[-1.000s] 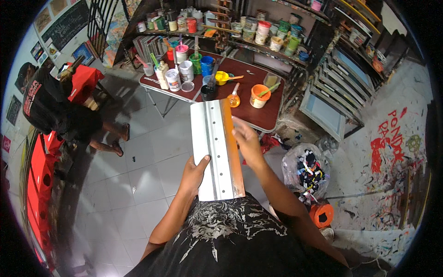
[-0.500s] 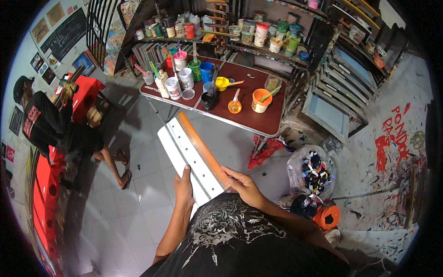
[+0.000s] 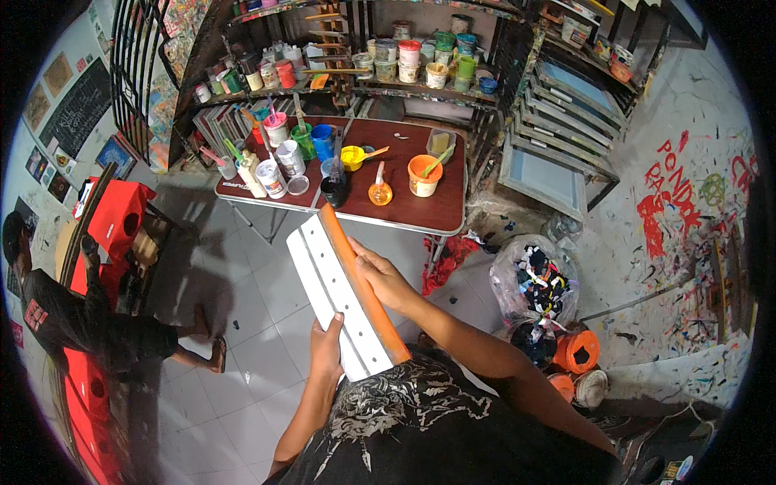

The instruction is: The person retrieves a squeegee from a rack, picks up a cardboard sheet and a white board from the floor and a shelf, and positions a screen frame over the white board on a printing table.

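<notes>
A long white squeegee with a row of holes and an orange blade lies at a slant over my dark printed shirt, its far end just short of the table. My left hand grips its left side, thumb on top near the lower part. My right hand holds the orange blade about midway, fingers curled against it.
A dark-red folding table holds paint tubs and bottles below shelves of jars. Framed screens lean at right, above a bag of scraps and orange buckets. At left a person works beside red material.
My right hand has slid from the squeegee's near end up to mid-blade. The person at left has shifted downward and leftward in the picture; the surroundings have shifted a little in view.
</notes>
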`<state>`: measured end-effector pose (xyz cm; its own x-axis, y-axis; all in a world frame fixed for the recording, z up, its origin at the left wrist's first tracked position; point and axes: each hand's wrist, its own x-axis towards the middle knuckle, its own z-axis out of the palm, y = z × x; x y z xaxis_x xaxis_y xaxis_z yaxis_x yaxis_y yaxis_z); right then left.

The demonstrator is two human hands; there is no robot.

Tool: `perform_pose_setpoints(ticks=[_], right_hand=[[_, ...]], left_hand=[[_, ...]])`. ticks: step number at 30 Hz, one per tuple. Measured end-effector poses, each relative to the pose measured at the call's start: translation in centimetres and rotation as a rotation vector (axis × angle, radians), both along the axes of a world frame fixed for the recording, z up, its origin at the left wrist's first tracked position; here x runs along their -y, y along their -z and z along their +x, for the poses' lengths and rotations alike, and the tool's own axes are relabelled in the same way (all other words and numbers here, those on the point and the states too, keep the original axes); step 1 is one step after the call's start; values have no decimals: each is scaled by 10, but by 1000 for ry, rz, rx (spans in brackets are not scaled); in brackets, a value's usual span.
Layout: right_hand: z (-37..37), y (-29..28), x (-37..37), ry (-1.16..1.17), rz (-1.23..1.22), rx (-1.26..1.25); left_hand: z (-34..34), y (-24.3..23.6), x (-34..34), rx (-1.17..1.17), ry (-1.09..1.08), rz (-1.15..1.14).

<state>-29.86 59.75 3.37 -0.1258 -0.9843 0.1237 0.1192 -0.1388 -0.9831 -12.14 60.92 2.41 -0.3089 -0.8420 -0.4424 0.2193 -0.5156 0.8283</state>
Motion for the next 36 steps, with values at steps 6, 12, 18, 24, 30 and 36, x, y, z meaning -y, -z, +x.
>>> perform_pose_setpoints(ticks=[6, 12, 18, 24, 30, 36], right_hand=[[31, 5, -4, -9, 54, -101], [56, 6, -2, -61, 104, -80], [44, 7, 20, -238, 223, -163], [28, 27, 90, -401, 177, -28], [53, 35, 209, -511, 176, 51], [129, 20, 331, -596, 24, -12]], left_hand=[[24, 9, 8, -51, -88, 14], [46, 25, 30, -116, -219, -22], [55, 32, 77, 10, -338, -34], [64, 30, 153, 69, -521, -186], [80, 6, 215, 322, -605, -340], [124, 19, 233, 746, -691, -428]])
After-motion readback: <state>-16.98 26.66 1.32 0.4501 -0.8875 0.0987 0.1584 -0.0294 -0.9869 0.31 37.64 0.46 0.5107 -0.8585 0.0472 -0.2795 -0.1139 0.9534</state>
